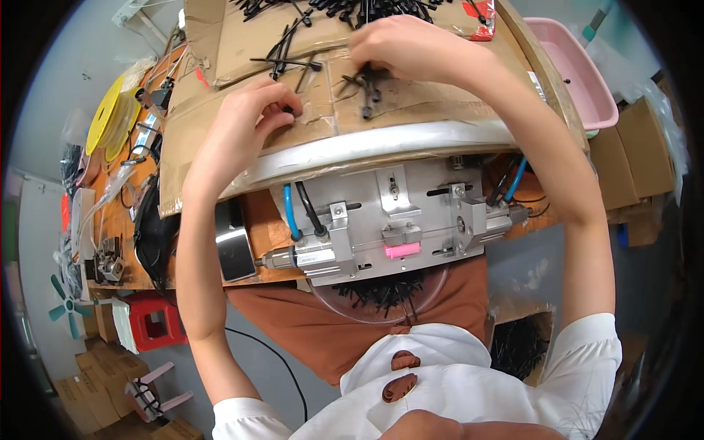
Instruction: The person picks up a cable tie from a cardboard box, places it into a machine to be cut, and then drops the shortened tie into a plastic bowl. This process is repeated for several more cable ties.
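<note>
My left hand [248, 111] is over the cardboard sheet [308, 130], thumb and fingers pinched on a small black piece [292, 111]. Farther to the right, my right hand [403, 50] curls its fingers down onto a little cluster of black stemmed plastic parts [369, 95]; its fingertips are partly hidden. Loose parts of the same kind [282, 62] lie between the hands, thin stems with thicker heads. A bigger heap of them [334, 9] spreads along the far edge of the cardboard.
Before me sits a metal fixture [367, 202] with two air cylinders, blue and black hoses and a pink block [402, 250]. Below it, a clear bowl [433, 297] of black parts rests at my lap. A pink bin [579, 88] stands right; a yellow spool [106, 117] left.
</note>
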A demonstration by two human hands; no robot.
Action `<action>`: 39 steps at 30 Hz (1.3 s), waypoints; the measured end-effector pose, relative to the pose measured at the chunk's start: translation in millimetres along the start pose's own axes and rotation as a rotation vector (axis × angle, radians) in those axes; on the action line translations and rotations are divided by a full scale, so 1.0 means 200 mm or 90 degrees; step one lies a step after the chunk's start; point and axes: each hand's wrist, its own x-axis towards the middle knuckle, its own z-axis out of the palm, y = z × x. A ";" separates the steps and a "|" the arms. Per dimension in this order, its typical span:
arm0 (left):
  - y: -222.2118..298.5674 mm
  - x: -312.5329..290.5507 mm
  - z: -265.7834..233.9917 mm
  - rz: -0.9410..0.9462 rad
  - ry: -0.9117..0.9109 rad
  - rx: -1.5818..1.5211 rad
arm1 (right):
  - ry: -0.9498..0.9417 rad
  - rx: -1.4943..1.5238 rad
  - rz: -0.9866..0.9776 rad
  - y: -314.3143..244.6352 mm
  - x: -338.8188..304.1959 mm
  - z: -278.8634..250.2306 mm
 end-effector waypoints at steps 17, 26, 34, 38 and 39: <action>0.41 -0.30 0.22 0.003 0.344 -0.040 | 0.303 0.596 0.341 -0.12 -0.40 -0.02; 0.81 -0.74 0.89 -0.084 0.146 0.067 | 0.338 0.756 0.476 -0.38 -0.61 -0.23; 0.79 -0.69 0.95 -0.123 0.091 0.157 | 0.600 0.485 0.355 -0.38 -0.72 -0.19; 0.80 -0.69 0.93 -0.121 0.080 0.135 | 0.619 0.377 0.412 -0.37 -0.76 -0.15; 0.81 -0.69 0.92 -0.122 0.069 0.132 | 0.621 0.375 0.411 -0.32 -0.77 -0.15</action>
